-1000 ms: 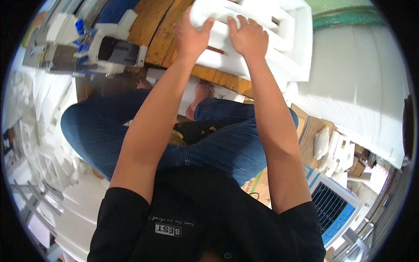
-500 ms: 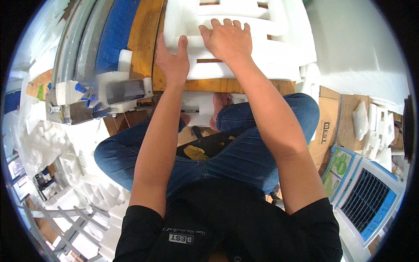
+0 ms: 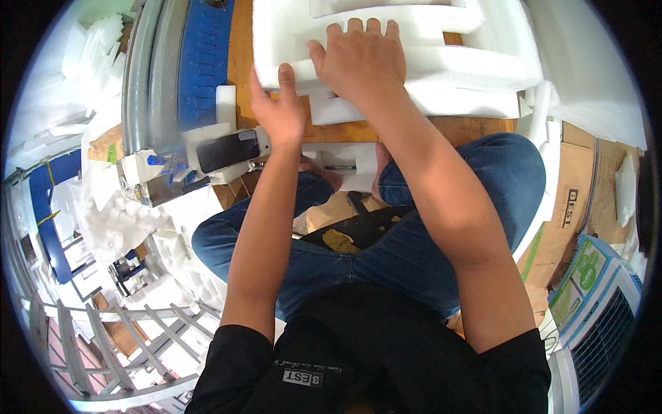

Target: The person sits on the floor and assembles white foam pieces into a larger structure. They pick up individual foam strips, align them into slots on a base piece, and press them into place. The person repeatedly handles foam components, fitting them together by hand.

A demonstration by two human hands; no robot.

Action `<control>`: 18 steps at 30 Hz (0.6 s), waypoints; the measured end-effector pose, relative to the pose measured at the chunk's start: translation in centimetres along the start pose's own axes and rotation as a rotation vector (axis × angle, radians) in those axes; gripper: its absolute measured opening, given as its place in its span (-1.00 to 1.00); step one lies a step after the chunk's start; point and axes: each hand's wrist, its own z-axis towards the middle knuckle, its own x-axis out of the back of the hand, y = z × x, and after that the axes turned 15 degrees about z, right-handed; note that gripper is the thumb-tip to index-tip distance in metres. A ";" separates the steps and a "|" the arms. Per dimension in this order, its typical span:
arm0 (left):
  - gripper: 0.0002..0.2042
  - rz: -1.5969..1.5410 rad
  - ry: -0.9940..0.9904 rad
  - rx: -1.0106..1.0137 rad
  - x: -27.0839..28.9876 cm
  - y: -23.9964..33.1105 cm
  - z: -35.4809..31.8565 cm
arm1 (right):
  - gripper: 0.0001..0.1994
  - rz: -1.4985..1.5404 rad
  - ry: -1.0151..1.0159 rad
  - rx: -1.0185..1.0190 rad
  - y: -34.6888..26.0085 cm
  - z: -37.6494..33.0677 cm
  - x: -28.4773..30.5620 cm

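Note:
A large white foam packing insert (image 3: 476, 65) with walls, recesses and cut-out slots rests over the wooden bench top (image 3: 407, 131) in front of me. My left hand (image 3: 279, 114) grips its near left corner, the thumb up against the front wall and the fingers round the side. Over the near wall lies my right hand (image 3: 362, 62), knuckles up, its fingers bent across the foam and slightly apart. A lower strip of foam (image 3: 441, 107) shows beneath that wall, close to the bench edge. My right palm and the undersides of my left fingers are hidden.
Left of the bench run grey rounded rails (image 3: 158, 62) and a blue strip (image 3: 203, 62). A dark phone-like device (image 3: 227, 152) sits by a metal fixture. Cardboard boxes (image 3: 569, 179) and a white-and-blue air cooler (image 3: 593, 310) stand right. Foam scraps (image 3: 124, 228) and a metal rack (image 3: 110, 338) lie left.
The foam insert sits slightly higher and more tilted under my hands, and its near slot is less visible. My view has shifted, so the surroundings appear displaced.

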 end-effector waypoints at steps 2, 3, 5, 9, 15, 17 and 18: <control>-0.37 0.103 0.053 -0.040 -0.2 -0.7 0.2 | -0.47 0.003 -0.029 -0.007 -0.1 0.0 0.3; -0.37 0.154 0.079 -0.061 -0.2 -0.9 0.4 | -0.47 0.002 -0.038 -0.011 -0.2 0.0 0.4; -0.36 0.089 0.063 -0.039 -0.5 -0.9 0.3 | -0.48 0.008 -0.040 -0.014 -0.2 0.0 0.3; -0.35 0.039 0.045 -0.035 -0.5 -1.2 0.4 | -0.48 0.023 -0.041 -0.007 -0.1 0.1 0.4; -0.35 0.079 0.123 -0.203 -0.6 -2.6 1.0 | -0.50 0.038 0.011 0.027 -0.1 -0.1 0.1; -0.35 0.039 0.071 -0.171 -0.3 -2.1 0.7 | -0.51 0.038 0.026 0.029 0.0 -0.2 -0.1; -0.35 0.017 0.044 -0.154 -0.3 -1.7 0.6 | -0.52 0.042 0.022 0.025 0.1 -0.1 -0.1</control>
